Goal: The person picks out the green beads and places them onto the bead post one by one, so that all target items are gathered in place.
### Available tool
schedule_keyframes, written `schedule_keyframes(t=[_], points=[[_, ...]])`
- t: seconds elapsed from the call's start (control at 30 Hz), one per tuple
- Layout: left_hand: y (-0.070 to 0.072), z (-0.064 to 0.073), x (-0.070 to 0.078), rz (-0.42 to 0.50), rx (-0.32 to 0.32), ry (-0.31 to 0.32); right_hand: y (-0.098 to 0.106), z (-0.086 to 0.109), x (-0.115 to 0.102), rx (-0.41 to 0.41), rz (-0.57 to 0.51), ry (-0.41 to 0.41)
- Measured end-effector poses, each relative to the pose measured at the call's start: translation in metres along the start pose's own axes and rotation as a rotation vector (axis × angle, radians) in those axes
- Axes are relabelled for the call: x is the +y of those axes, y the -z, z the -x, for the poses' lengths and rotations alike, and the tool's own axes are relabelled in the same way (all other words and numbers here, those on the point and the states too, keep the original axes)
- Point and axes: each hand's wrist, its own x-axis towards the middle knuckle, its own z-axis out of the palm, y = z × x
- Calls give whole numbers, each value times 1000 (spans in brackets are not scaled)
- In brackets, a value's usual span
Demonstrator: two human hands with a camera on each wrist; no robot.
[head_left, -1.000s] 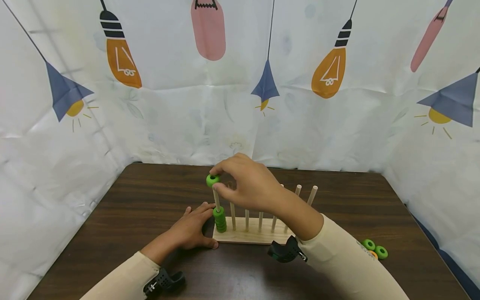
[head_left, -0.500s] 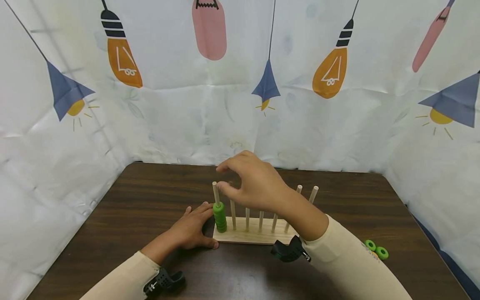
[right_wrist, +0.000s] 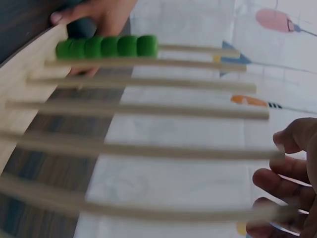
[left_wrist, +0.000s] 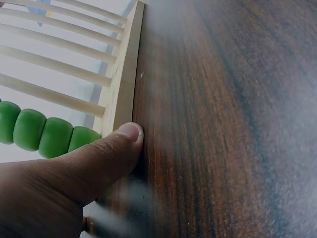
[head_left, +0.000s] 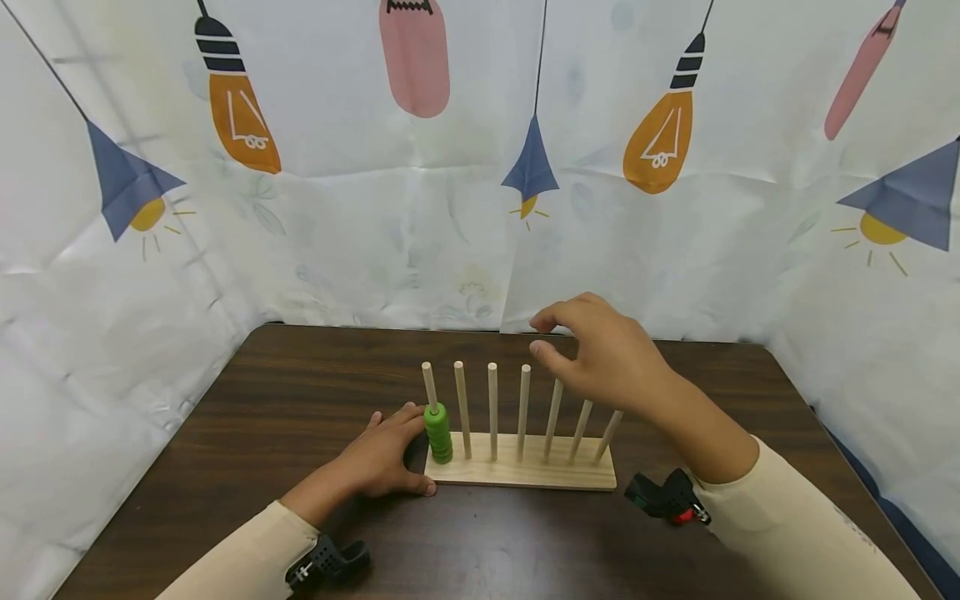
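A pale wooden peg stand (head_left: 525, 473) with a row of several upright pegs rests on the dark table. Round green beads (head_left: 438, 433) are stacked on its leftmost peg, whose top is bare; the other pegs carry none. My left hand (head_left: 382, 454) holds the stand's left end, thumb (left_wrist: 116, 144) against the front edge of the base and fingers toward the back. My right hand (head_left: 611, 358) is raised over the pegs on the right, fingers loosely bent and nothing in them. In the right wrist view its fingertips (right_wrist: 267, 181) appear beside the peg tops.
The brown wood-grain table (head_left: 315, 367) spreads around the stand. A white curtain (head_left: 337, 242) printed with lamps and bulbs stands behind the table and along its sides. The right sleeve (head_left: 795, 508) crosses the table's right part.
The right hand let a green bead drop onto the leftmost peg's stack, then moved away to the right. Its sleeve now hides the loose beads at the right. The left hand stays put.
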Motion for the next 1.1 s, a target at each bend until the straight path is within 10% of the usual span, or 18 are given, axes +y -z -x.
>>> schedule_keyframes(t=[0.57, 1.1], points=[[-2, -1, -3, -11, 11, -13, 34, 63, 57, 44, 59, -207], [-3, -2, -4, -13, 18, -29, 25, 119, 104, -18, 88, -312]])
